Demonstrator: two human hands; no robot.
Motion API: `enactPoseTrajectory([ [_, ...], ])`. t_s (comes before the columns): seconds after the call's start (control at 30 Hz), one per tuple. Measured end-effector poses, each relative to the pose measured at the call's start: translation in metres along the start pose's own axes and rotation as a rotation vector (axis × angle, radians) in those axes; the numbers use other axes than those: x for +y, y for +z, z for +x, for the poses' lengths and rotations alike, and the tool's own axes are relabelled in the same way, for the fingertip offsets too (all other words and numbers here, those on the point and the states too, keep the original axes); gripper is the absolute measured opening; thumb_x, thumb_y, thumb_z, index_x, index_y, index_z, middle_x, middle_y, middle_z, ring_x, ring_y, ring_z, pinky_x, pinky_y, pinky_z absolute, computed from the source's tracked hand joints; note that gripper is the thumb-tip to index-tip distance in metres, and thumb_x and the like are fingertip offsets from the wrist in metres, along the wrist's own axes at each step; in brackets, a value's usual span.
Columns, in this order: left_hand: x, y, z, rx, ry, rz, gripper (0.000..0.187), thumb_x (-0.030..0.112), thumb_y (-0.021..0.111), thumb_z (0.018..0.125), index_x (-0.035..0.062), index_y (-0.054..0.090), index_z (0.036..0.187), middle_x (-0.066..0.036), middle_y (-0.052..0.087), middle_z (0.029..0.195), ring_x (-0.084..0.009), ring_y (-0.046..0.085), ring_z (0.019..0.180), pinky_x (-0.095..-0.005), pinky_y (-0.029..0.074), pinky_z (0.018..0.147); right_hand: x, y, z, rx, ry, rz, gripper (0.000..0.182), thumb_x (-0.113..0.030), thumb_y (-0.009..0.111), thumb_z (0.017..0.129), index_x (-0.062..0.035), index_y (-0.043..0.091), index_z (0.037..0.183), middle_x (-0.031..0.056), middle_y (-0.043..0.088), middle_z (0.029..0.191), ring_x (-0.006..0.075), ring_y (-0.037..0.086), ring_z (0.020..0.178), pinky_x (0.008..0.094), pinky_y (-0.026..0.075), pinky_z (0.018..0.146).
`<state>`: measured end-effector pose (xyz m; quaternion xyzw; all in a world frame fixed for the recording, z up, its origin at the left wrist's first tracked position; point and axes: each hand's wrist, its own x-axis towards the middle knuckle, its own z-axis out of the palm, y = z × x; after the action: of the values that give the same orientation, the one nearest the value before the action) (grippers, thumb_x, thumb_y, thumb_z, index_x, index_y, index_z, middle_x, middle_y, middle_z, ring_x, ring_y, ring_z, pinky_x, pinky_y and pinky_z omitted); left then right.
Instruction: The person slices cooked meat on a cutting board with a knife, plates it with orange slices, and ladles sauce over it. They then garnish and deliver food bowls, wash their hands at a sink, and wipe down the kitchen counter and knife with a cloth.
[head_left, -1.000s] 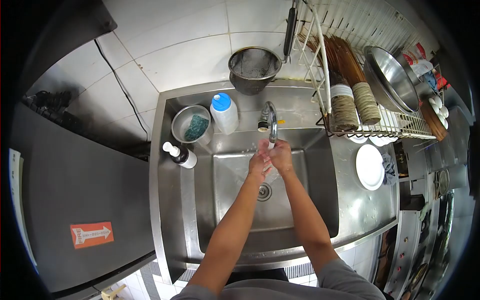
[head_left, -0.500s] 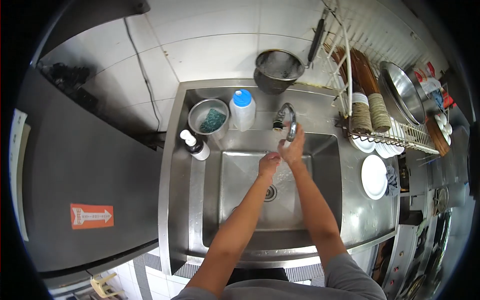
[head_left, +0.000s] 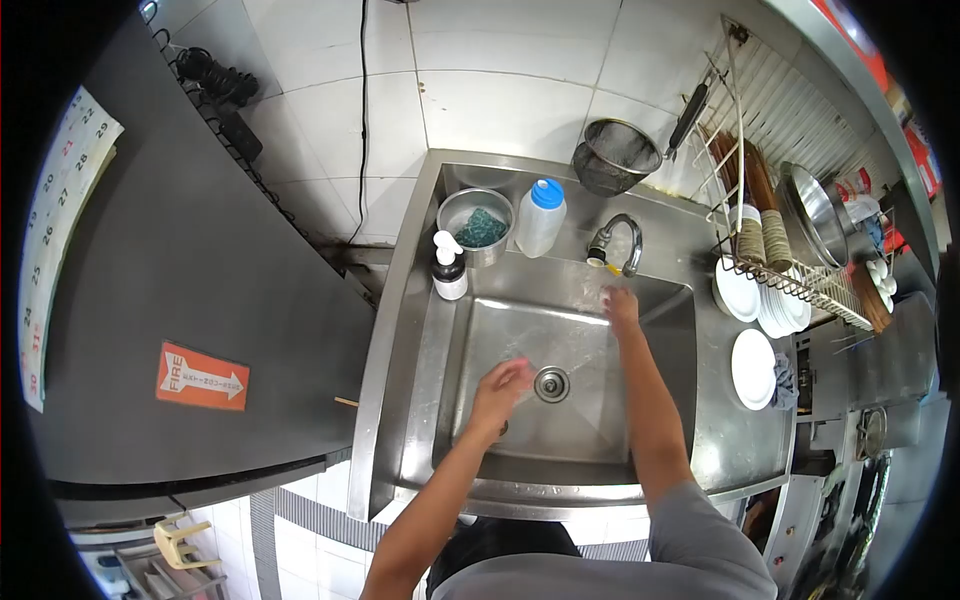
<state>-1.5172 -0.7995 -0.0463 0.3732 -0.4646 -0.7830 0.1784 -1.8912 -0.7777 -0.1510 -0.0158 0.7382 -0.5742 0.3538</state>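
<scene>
Inside the steel sink (head_left: 660, 330), the left hand (head_left: 503, 384) hovers open and empty just beside the drain (head_left: 551, 384). The right hand (head_left: 620, 305), its grip loose and holding nothing, sits near the back wall under the faucet (head_left: 620, 240). Bare basin floor lies between them.

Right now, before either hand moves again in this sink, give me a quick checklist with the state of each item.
1. Left hand empty, over the sink basin beside the drain: ok.
2. Right hand empty, just below the faucet: ok.
3. Water off: cannot tell, no stream is clear.
4. Drain unblocked: ok, nothing lies on it.
5. Soap pump bottle upright on the sink ledge: ok.
6. Hands rinsed clean: cannot tell.
</scene>
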Motion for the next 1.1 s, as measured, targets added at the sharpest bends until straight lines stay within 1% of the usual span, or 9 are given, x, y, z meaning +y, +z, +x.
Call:
enactPoseTrajectory([
  [0.03,-0.001,-0.010,-0.016,0.007,-0.027,-0.009,0.035,0.021,0.062,0.099,0.0091,0.061,0.132,-0.007,0.069,0.120,-0.0170,0.066,0.107,-0.0331,0.047,0.093,0.009,-0.001,0.022,0.002,-0.010,-0.005,0.054,-0.012,0.060,0.091,-0.0008,0.045,0.141,0.0174,0.056,0.131,0.0289,0.061,0.118,0.0541,0.052,0.099],
  [0.1,-0.004,-0.023,-0.043,0.017,-0.047,-0.022,0.034,0.020,0.061,0.100,0.0088,0.061,0.132,-0.007,0.069,0.119,-0.0171,0.066,0.106,-0.0324,0.048,0.094,0.017,0.003,0.054,-0.086,-0.149,0.798,0.031,-0.010,0.059,0.095,0.0026,0.054,0.123,0.0133,0.064,0.098,0.0248,0.069,0.084,0.0375,0.060,0.075],
  [0.2,-0.005,-0.038,-0.084,0.059,-0.092,-0.034,0.033,0.019,0.059,0.101,0.0064,0.061,0.132,-0.008,0.070,0.115,-0.0174,0.067,0.104,-0.0312,0.049,0.092,-0.020,0.015,0.037,0.159,-0.135,0.947,0.021,-0.004,0.063,0.093,0.0037,0.059,0.112,0.0113,0.065,0.089,0.0249,0.069,0.075,0.0310,0.060,0.068],
  [0.3,-0.007,-0.046,-0.103,0.103,-0.073,-0.060,0.035,0.020,0.060,0.101,0.0038,0.060,0.132,-0.009,0.070,0.114,-0.0176,0.068,0.103,-0.0298,0.049,0.091,-0.003,0.017,0.082,0.352,-0.259,0.787,0.023,0.003,0.067,0.088,0.0031,0.060,0.111,0.0131,0.066,0.093,0.0251,0.069,0.077,0.0302,0.060,0.067],
  [0.73,-0.006,-0.049,-0.108,0.131,-0.036,-0.076,0.034,0.018,0.062,0.101,0.0038,0.059,0.132,-0.009,0.070,0.114,-0.0184,0.068,0.103,-0.0303,0.049,0.090,-0.014,0.015,0.046,0.261,-0.219,0.788,0.038,0.017,0.061,0.084,0.0048,0.055,0.119,0.0191,0.066,0.097,0.0310,0.071,0.083,0.0315,0.060,0.064],
  [0.83,-0.010,-0.052,-0.112,0.143,-0.043,-0.077,0.034,0.016,0.060,0.101,0.0038,0.059,0.132,-0.010,0.070,0.115,-0.0184,0.068,0.102,-0.0303,0.050,0.090,-0.014,0.014,0.046,0.281,-0.195,0.690,0.020,-0.001,0.064,0.096,0.0036,0.053,0.112,0.0180,0.067,0.094,0.0307,0.072,0.085,0.0387,0.062,0.078],
  [1.0,-0.013,-0.052,-0.122,0.190,-0.067,-0.080,0.032,0.014,0.059,0.101,0.0039,0.060,0.132,-0.010,0.070,0.115,-0.0178,0.067,0.102,-0.0299,0.050,0.090,0.028,-0.011,0.087,0.077,-0.231,0.870,0.034,-0.012,0.066,0.094,-0.0050,0.053,0.125,0.0126,0.067,0.098,0.0243,0.068,0.069,0.0336,0.056,0.061],
  [1.07,-0.022,-0.058,-0.124,0.111,0.043,-0.080,0.034,0.014,0.061,0.101,0.0049,0.059,0.134,-0.008,0.070,0.114,-0.0162,0.067,0.103,-0.0301,0.050,0.092,0.012,0.002,0.030,0.388,-0.210,0.529,0.026,-0.019,0.072,0.091,-0.0075,0.061,0.112,0.0059,0.067,0.089,0.0177,0.062,0.064,0.0307,0.052,0.058],
  [1.1,-0.023,-0.058,-0.127,0.164,0.066,-0.094,0.034,0.014,0.061,0.101,0.0049,0.059,0.134,-0.008,0.070,0.114,-0.0162,0.067,0.103,-0.0301,0.050,0.092,0.025,-0.008,0.023,0.311,-0.232,0.281,0.014,-0.018,0.075,0.088,-0.0088,0.065,0.092,0.0036,0.063,0.079,0.0135,0.058,0.064,0.0311,0.050,0.056],
])
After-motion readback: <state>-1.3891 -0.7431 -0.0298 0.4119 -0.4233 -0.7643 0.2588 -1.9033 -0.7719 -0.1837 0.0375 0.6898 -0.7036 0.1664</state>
